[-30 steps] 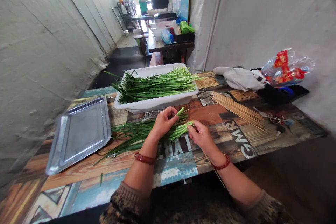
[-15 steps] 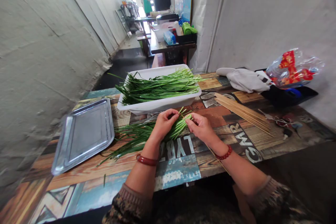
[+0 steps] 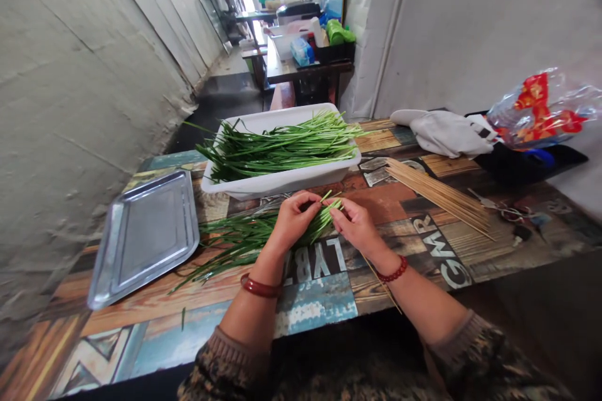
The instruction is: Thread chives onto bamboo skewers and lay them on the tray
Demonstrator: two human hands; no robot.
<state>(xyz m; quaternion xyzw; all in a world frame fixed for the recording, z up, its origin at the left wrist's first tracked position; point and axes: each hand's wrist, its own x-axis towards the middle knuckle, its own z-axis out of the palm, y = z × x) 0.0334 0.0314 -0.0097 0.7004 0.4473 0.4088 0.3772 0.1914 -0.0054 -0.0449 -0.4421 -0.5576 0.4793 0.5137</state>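
Both hands meet at the pale stem ends of a bunch of garlic chives (image 3: 244,235), whose dark leaves trail left across the table. My left hand (image 3: 297,218) is closed, thumb and fingertips pinching a few stems. Just to its right, my right hand (image 3: 356,223) is closed on the cut ends of the same bunch. A thin bamboo skewer (image 3: 386,291) shows below my right wrist; whether the hand holds its other end is hidden. Beyond the hands, a white plastic tub (image 3: 282,187) is heaped with more garlic chives (image 3: 286,144).
A metal tray (image 3: 148,235) lies at the left. Loose bamboo skewers (image 3: 437,197) are at the right, beside scissors (image 3: 505,212). A white cap (image 3: 446,131) and a clear-and-red plastic bag (image 3: 540,109) sit farther back. People stand by the far doorway.
My right fingers have moved in closer to my left fingertips at the stem ends. The view has shifted slightly. A second person now shows by the doorway.
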